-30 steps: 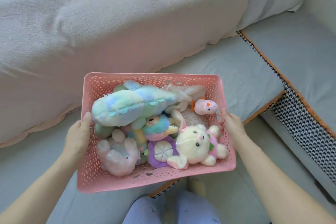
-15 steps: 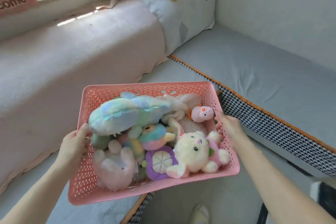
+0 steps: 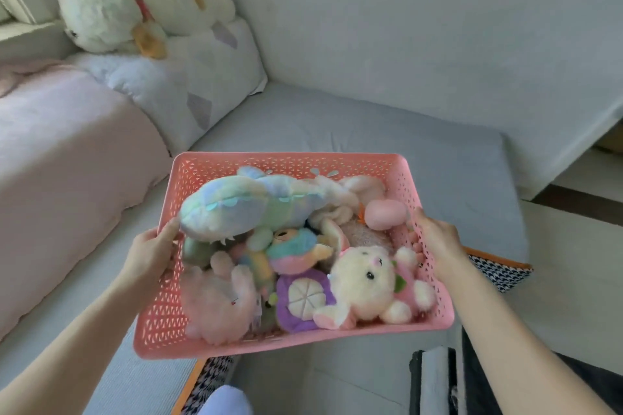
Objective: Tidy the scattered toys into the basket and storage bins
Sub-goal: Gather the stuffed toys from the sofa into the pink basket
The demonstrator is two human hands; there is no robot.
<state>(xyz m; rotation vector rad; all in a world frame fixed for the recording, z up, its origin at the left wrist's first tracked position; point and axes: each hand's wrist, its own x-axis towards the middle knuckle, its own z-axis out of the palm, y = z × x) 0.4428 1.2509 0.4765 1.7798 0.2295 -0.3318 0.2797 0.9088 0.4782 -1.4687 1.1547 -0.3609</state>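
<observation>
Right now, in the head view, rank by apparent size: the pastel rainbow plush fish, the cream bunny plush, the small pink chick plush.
1. Pastel rainbow plush fish, clearly largest.
2. Cream bunny plush.
3. Small pink chick plush, smallest.
All lie together in the pink plastic basket, so distance hardly skews this.

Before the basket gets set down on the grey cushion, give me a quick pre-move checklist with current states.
1. Left hand grips the pink basket side: ok.
2. Right hand grips the opposite side: ok.
3. Basket level: not ok, slightly tilted.
4. Toys contained: not ok, the pastel plush bulges over the left rim.
5. Grey cushion ahead free of objects: ok.
6. Basket bottom intact: cannot tell.
</observation>
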